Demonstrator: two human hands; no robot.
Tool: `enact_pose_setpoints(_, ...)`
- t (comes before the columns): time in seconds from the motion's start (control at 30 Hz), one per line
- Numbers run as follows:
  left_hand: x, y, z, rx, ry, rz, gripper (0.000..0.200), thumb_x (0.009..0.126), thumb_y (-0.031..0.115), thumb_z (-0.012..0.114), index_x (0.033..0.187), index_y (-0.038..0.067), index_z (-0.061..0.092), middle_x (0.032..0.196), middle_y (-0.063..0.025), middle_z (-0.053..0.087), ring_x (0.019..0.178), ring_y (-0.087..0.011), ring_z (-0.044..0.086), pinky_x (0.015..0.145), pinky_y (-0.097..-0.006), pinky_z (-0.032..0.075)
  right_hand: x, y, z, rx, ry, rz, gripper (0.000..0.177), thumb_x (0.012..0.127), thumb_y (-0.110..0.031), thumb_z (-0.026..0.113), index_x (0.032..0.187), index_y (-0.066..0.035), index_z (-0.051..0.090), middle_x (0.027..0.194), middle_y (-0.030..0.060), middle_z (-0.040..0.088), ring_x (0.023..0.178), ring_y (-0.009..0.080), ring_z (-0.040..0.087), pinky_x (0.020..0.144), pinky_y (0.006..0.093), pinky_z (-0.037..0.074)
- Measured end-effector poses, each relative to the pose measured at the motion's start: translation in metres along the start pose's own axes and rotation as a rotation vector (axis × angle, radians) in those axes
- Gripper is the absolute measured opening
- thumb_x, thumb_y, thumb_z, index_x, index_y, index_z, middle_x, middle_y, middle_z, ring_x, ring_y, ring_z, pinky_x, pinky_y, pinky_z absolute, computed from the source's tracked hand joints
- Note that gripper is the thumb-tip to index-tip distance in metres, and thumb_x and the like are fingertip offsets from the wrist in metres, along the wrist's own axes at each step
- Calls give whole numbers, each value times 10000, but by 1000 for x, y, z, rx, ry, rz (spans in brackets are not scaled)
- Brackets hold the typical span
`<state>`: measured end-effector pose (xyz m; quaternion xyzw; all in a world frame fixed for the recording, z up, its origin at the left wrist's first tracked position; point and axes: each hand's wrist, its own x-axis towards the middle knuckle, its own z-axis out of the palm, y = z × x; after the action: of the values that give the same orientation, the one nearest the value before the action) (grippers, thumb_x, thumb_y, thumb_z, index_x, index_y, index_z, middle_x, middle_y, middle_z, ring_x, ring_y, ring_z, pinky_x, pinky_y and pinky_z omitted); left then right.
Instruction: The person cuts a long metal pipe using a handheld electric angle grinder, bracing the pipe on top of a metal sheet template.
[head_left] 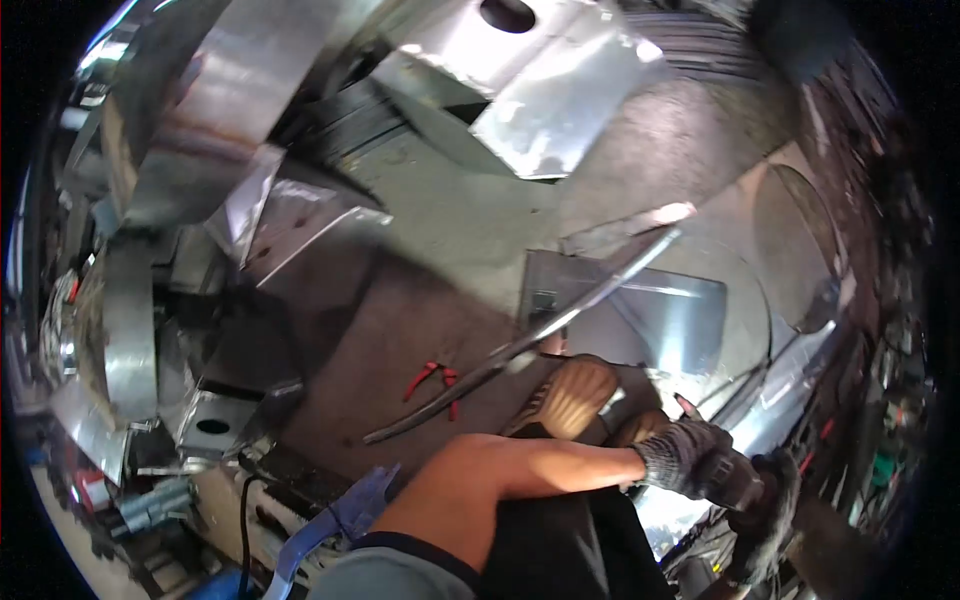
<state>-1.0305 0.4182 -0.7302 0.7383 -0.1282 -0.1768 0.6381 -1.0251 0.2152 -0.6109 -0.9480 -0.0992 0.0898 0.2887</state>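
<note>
My left hand [682, 457], in a grey knitted glove, is wrapped round a dark, rounded tool [733, 482] at the lower right. My right hand [770, 515], also gloved, is in shadow at the tool's far side, its fingers closed round it and partly hidden. A long, slightly curved metal strip [520, 345] lies diagonally across the floor, above my left forearm. Red-handled pliers [436, 385] lie open beside the strip. A flat metal panel [665, 318] with a shiny surface lies beyond my shoes.
My brown shoes [578, 397] are near the strip. Bent sheet-metal pieces [550, 110] stand at the top; a box with a round hole [212, 425] is at the left. A blue plastic piece [340, 520] is beside my left arm. Cluttered metal lines the right side.
</note>
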Motion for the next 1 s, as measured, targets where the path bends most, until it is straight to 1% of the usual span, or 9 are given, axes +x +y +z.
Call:
enact_pose_setpoints(0.1, 2, -13, 9, -85, 108, -14, 679, 572, 230, 887, 1175, 32, 645, 1080, -137, 714, 1030, -269, 683, 976, -355, 539, 10, -14, 9, 154, -8, 111, 621, 983, -358, 610, 1480, -4, 496, 1405, 230, 596, 1330, 374, 556, 1167, 495, 414)
enact_pose_setpoints(0.3, 4, 8, 20, -746, 351, 126, 1056, 561, 399, 987, 1435, 27, 528, 1279, -177, 673, 1196, -317, 658, 1126, -408, 488, 24, -28, 23, 220, 19, 142, 607, 1002, -357, 591, 1475, 10, 491, 1403, 230, 597, 1319, 369, 563, 1161, 487, 424)
enact_pose_setpoints(0.33, 9, 13, 28, -376, 527, 93, 1098, 573, 422, 987, 1466, 17, 492, 1297, -191, 658, 1193, -342, 657, 1104, -417, 504, 22, -28, 23, 244, 28, 154, 605, 1005, -356, 588, 1474, 12, 490, 1402, 231, 597, 1317, 369, 564, 1159, 486, 426)
enact_pose_setpoints(0.4, 3, 65, -20, -153, 282, -201, 1108, 686, 549, 907, 1497, -30, 422, 1274, -263, 625, 1118, -417, 655, 996, -479, 540, 22, -25, 27, 306, 42, 174, 600, 1011, -356, 581, 1473, 16, 489, 1401, 231, 597, 1313, 367, 566, 1157, 483, 429)
enact_pose_setpoints(0.47, -2, 62, 1, 43, 591, 66, 1035, 757, 548, 863, 1486, -47, 433, 1191, -248, 643, 1031, -400, 669, 905, -493, 558, 23, -14, 39, 417, 81, 190, 596, 1017, -355, 575, 1471, 21, 487, 1401, 231, 597, 1309, 366, 569, 1155, 480, 432)
enact_pose_setpoints(0.7, -5, 35, -30, 284, 283, 320, 962, 835, 533, 784, 1615, 178, 347, 1312, -215, 621, 985, -374, 701, 863, -502, 576, 32, -1, 64, 1308, 310, 193, 582, 1039, -354, 553, 1465, 36, 482, 1397, 232, 598, 1295, 361, 577, 1147, 471, 443)
enact_pose_setpoints(0.8, -17, 35, -43, 161, -108, 216, 1025, 823, 424, 809, 1656, 211, 252, 1276, -173, 624, 1002, -387, 695, 835, -479, 571, 42, 0, 46, 1575, 48, -74, 492, 1073, -239, 533, 1488, 12, 454, 1425, 226, 575, 1304, 345, 570, 1147, 437, 451)
enact_pose_setpoints(0.9, -15, 48, -64, 100, -194, 288, 986, 838, 331, 827, 1653, 246, 279, 1265, -150, 660, 1010, -351, 716, 826, -456, 586, 20, 65, 74, 1150, 739, 349, 712, 939, -520, 629, 1364, 47, 553, 1299, 213, 632, 1165, 345, 608, 1105, 480, 458)
enact_pose_setpoints(1.0, -16, 48, -72, 129, -241, 327, 897, 829, 281, 840, 1602, 191, 395, 1333, -177, 647, 1171, -376, 670, 997, -449, 538, 43, -30, 42, 1814, 243, 256, 582, 1016, -380, 632, 1407, 25, 483, 1310, 162, 609, 1188, 304, 617, 1048, 444, 529)
